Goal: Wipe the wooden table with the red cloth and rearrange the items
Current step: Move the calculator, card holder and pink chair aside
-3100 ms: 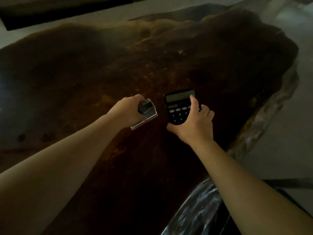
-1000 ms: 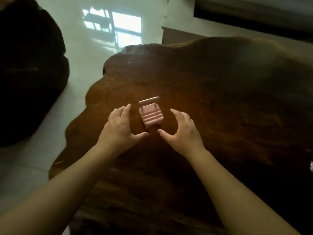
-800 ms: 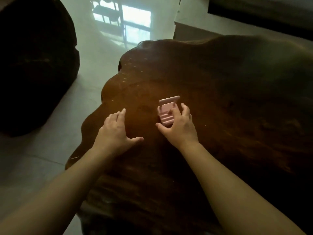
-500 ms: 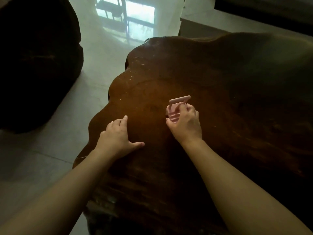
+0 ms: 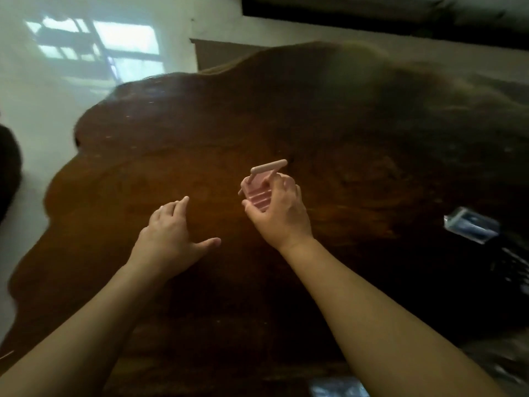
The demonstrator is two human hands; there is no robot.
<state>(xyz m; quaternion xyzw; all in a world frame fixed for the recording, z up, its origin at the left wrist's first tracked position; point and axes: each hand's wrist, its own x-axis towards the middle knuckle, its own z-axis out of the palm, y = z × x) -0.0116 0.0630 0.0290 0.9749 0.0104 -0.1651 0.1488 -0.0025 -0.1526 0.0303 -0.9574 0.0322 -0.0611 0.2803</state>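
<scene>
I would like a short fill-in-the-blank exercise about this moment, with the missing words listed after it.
1. The small pink chair is held in the ____ hand.
2. The left hand is open and holds ____.
3. The tabletop is made of dark ____.
4. The clear box lies on the person's ____ side of the table.

Missing words: right; nothing; wood; right

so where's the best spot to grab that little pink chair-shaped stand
Pinch the small pink slatted chair-shaped stand across its seat, coming from the near side as the right hand does. The flat slatted seat gives opposing faces; the thin rod-like top rail is easier to lose.
</scene>
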